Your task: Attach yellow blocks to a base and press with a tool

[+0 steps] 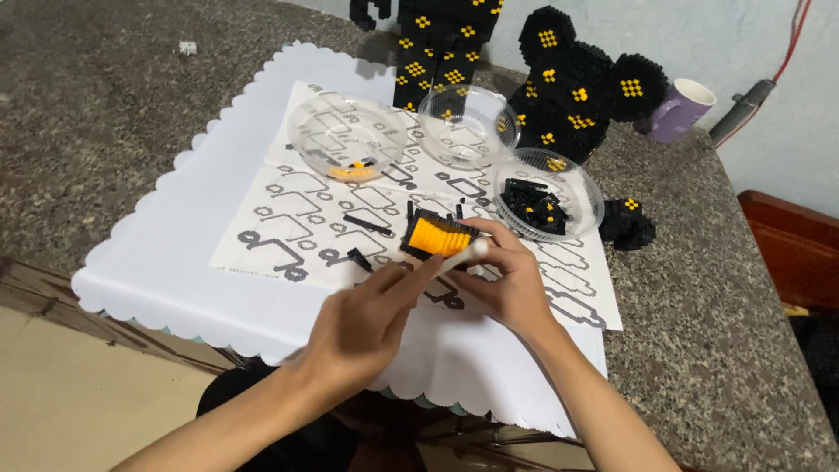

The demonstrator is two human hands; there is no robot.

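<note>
While gripped: orange-black block piece [434, 236], both hands.

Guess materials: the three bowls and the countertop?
Bowls: likely thin clear plastic; glossy, and the printed sheet shows through. Countertop: looks like speckled grey granite or stone composite, with a dull, grainy finish.
</note>
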